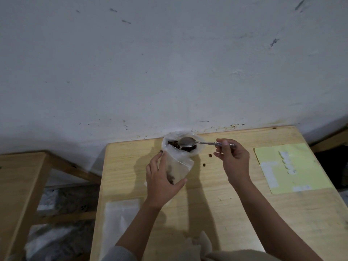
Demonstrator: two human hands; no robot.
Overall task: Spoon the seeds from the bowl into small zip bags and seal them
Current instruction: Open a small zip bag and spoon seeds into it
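A white bowl (200, 149) of dark brown seeds stands at the far edge of the wooden table (216, 204), against the wall. My left hand (160, 180) holds a clear zip bag (178, 166) tilted with its open mouth at the bowl's near rim; a few seeds lie in the bag's bottom. My right hand (232, 161) grips the handle of a metal spoon (188, 142), whose head hangs over the bowl, just above the bag's mouth.
Loose seeds (207, 160) lie on the table right of the bowl. A yellow sheet (290, 166) with white labels sits at the right. Empty clear bags (120, 219) lie near the left front edge. A second wooden frame (20, 185) stands left.
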